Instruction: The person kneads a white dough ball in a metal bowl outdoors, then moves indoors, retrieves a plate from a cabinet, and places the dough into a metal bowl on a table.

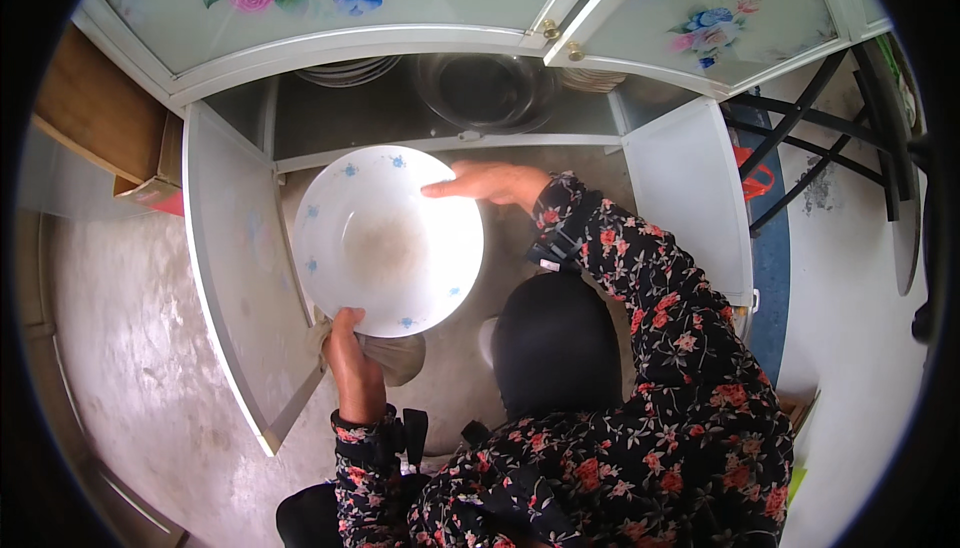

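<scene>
A large white bowl [360, 278] with small blue flower marks near its rim is held between both hands, its inside facing up. My left hand [352, 364] grips the near rim, thumb on top, together with a beige cloth [394, 357] that hangs below the bowl. My right hand [491, 182] holds the far right side of the rim, thumb over the inside. Beyond the bowl, inside the cabinet, stand a clear glass bowl [484, 90], a stack of plates [349, 70] at the left and a stack of pale dishes [592, 80] at the right.
Two lower cabinet doors stand open, the left door [244, 263] beside the bowl and the right door [686, 195] beyond my right sleeve. Overhead are flower-patterned upper doors [420, 4]. A folding table's black metal legs [810, 120] are at the right, a cardboard box [154, 184] at the left.
</scene>
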Tool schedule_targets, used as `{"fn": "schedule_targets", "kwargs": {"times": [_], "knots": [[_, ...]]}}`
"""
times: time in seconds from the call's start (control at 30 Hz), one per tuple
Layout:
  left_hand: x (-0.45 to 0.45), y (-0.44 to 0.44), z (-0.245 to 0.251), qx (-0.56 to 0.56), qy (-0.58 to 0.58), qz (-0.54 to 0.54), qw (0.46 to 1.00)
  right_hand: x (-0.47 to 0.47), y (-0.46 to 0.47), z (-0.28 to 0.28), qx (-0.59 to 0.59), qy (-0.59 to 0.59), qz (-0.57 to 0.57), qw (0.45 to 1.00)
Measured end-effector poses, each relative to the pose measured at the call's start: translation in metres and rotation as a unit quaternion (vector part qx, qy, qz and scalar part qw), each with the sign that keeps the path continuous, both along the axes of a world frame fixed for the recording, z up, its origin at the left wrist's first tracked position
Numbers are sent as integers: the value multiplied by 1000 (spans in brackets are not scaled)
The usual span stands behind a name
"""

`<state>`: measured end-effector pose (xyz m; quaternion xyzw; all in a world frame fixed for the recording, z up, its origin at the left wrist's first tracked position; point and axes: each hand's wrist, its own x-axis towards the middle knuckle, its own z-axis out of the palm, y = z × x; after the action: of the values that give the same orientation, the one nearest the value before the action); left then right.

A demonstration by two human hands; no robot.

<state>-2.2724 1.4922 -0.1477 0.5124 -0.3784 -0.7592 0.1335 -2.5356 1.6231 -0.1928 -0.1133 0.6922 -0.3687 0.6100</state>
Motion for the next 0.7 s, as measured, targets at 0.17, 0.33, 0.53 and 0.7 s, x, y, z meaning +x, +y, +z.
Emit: {"fn": "schedule_targets", "kwargs": {"times": [0.17, 0.33, 0.53, 0.7], "knots": [[-1, 5, 14, -50, 39, -18, 998, -32, 38, -37, -49, -41, -409, 910], [-9, 7, 29, -60, 40, -34, 997, -79, 70, -99, -64, -24, -633, 771], [-16, 9, 38, -47, 21, -33, 998, -100, 78, -126, -167, -32, -612, 772], [-12, 7, 35, -35, 48, -47, 997, -102, 79, -106, -141, 68, -487, 859]]}}
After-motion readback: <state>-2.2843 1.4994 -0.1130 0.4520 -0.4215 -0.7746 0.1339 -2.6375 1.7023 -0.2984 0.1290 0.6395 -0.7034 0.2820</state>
